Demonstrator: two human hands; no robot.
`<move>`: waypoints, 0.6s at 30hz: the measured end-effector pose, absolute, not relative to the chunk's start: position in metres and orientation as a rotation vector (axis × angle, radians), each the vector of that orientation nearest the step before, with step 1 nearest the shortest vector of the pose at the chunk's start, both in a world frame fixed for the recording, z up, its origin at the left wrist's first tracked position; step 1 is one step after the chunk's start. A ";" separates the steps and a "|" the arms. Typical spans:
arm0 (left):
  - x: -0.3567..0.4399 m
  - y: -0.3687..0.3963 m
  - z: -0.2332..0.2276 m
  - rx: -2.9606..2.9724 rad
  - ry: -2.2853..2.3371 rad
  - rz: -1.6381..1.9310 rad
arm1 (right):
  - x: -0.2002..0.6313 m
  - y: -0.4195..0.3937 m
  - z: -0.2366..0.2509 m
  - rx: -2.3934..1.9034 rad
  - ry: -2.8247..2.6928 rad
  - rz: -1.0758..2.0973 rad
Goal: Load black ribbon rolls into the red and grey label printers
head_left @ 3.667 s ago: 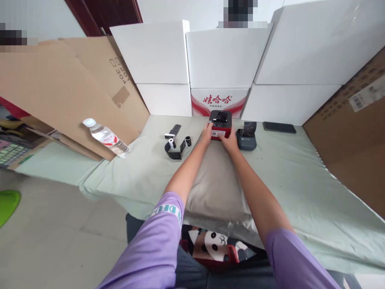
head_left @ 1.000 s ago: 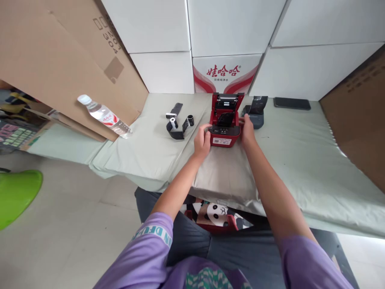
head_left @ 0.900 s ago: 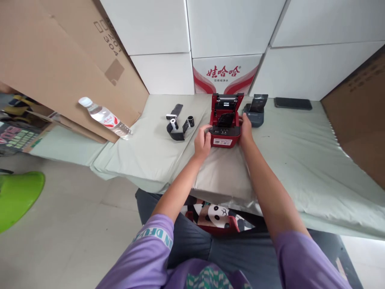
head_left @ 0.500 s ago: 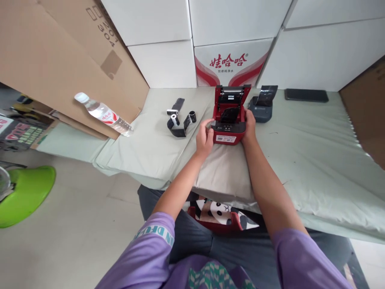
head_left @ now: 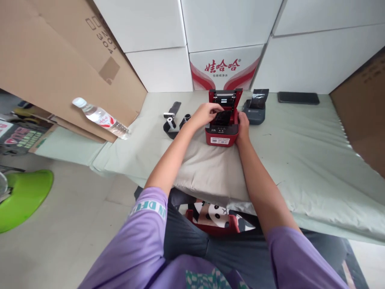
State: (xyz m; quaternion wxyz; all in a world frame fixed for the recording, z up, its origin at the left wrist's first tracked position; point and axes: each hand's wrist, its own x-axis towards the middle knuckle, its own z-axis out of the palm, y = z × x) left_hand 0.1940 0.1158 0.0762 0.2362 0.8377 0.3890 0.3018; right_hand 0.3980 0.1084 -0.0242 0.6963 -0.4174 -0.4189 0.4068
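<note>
Printer [head_left: 221, 127], small, red with black top, sits on a beige pillow [head_left: 210, 172] at the middle of the table, lid [head_left: 225, 96] tipped up and back so the paper bay is open; left hand [head_left: 206, 113] reaches over the left wall into the bay, fingers curled loosely at the black inside, whether they pinch anything I cannot tell; right hand [head_left: 243, 127] is cupped against the right side wall, fingers wrapped on the casing, steadying it; judged: rigid plastic shell, light enough for one hand, smooth sides a bit slippery, hinged lid the weak part, so best held by the two side walls low down, not by the lid; pillow under it is soft, so it may rock when pressed.

Second printer [head_left: 254, 110], dark grey, just right of the red one, lid also up; so two printers. Left of the red one: black strips and small rolls [head_left: 174, 120], two white-ended rolls at least, exact count unclear. One dark phone [head_left: 297, 98] far right; one water bottle [head_left: 100, 119] lying at the left; one red-printed carton [head_left: 224, 70] among white boxes [head_left: 150, 24] at the far side; brown cardboard [head_left: 60, 68] leaning left; green sheet [head_left: 300, 160] covers the table; one green stool [head_left: 24, 196] near left.
</note>
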 end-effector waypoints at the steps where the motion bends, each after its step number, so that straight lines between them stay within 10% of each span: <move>1: 0.202 0.123 0.083 2.384 1.036 0.689 | 0.398 0.109 -0.024 -0.927 -0.925 0.917; 12: 0.237 0.138 0.091 2.667 1.360 0.041 | 0.397 0.113 -0.027 -0.930 -0.902 0.970; 18: 0.232 0.153 0.088 2.544 1.219 0.314 | 0.398 0.114 -0.028 -0.934 -0.951 0.935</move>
